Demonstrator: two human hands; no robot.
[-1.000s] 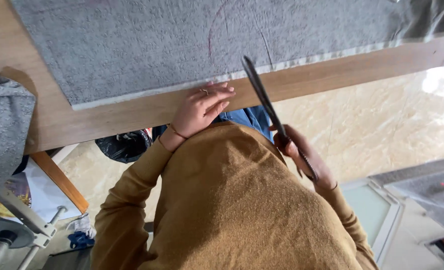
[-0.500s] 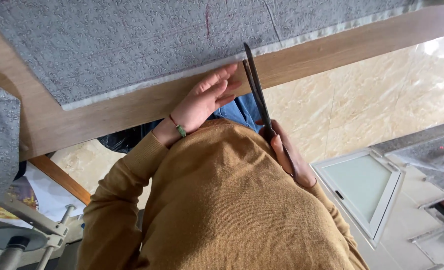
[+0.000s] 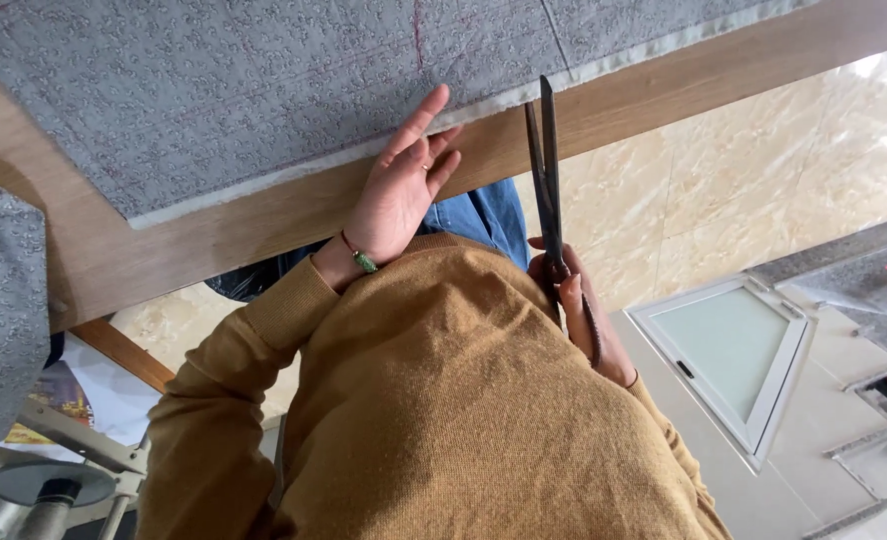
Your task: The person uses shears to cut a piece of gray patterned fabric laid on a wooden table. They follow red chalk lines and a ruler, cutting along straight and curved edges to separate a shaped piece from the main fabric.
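Observation:
A large grey patterned fabric (image 3: 263, 90) with faint red chalk lines lies on a wooden table (image 3: 683, 80). My left hand (image 3: 401, 190), with a green bead bracelet at the wrist, rests flat at the fabric's pale near edge, fingers apart and reaching onto the cloth. My right hand (image 3: 575, 310) grips the handles of long black scissors (image 3: 545, 170) just off the table's edge. The blades are slightly parted and point away from me, with their tips at the fabric's pale edge, right of my left hand. My mustard sweater fills the lower view.
Another fold of grey fabric (image 3: 3, 310) hangs at the left. A metal stand (image 3: 43, 480) sits at the lower left. Beige marble floor (image 3: 763, 190) lies beyond the table's edge, with a white framed glass panel (image 3: 733, 350) at the right.
My left hand has slid forward from the table's edge onto the fabric's border. The scissors have moved up until their tips reach the fabric's edge.

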